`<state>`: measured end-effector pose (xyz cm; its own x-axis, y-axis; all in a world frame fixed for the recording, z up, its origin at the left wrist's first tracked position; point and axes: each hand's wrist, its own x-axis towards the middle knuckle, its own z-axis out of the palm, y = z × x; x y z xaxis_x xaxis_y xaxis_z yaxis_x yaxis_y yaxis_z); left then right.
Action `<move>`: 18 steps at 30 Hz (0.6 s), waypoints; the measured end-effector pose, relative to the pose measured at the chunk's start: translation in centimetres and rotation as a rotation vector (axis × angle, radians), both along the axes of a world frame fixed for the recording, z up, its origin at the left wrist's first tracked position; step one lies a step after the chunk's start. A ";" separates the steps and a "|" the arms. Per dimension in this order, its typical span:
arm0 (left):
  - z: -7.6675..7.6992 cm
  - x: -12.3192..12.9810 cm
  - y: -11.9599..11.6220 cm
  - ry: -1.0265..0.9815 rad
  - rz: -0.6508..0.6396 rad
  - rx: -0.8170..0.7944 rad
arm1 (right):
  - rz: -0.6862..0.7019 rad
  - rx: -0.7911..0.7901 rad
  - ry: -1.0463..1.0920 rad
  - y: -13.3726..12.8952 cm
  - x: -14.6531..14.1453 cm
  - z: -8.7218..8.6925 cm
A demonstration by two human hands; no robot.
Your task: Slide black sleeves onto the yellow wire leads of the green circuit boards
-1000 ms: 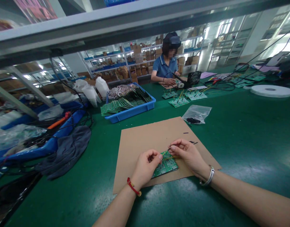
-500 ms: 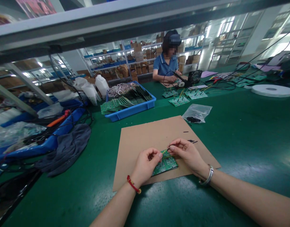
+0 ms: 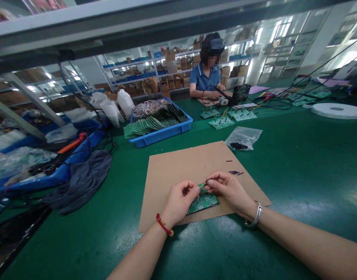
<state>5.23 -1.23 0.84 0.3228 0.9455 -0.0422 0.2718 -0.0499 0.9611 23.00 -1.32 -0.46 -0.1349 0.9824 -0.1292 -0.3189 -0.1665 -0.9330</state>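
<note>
Circuit board (image 3: pixel 203 203) lies on a cardboard sheet (image 3: pixel 169 190) at six o'clock on the bench (image 3: pixel 300 175). The left hand (image 3: pixel 180 203) curls its fingers (image 3: pixel 196 189) onto the board's edge, seemingly steadying it, while the right hand (image 3: pixel 229 190) pinches a thin lead (image 3: pixel 206 182) closed between its fingers (image 3: pixel 213 179).

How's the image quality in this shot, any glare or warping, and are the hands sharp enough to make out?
In the head view, the wide lens bends the overhead shelf beam, the bright windows are blown out, and glare washes the green bench mat. The left hand and right hand look fairly sharp, but fine detail on the circuit board is soft.
</note>
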 end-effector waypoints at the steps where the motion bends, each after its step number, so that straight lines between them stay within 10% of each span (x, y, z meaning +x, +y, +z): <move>1: 0.0 0.0 0.0 0.001 0.000 0.000 | 0.010 -0.007 0.006 0.0 0.0 0.0; 18: -0.1 -0.1 -0.1 -0.020 0.004 -0.006 | 0.006 -0.054 0.021 0.0 -0.1 0.1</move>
<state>5.15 -1.32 0.78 0.3195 0.9467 -0.0417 0.2523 -0.0425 0.9667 22.93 -1.34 -0.38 -0.1439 0.9733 -0.1786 -0.3374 -0.2180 -0.9158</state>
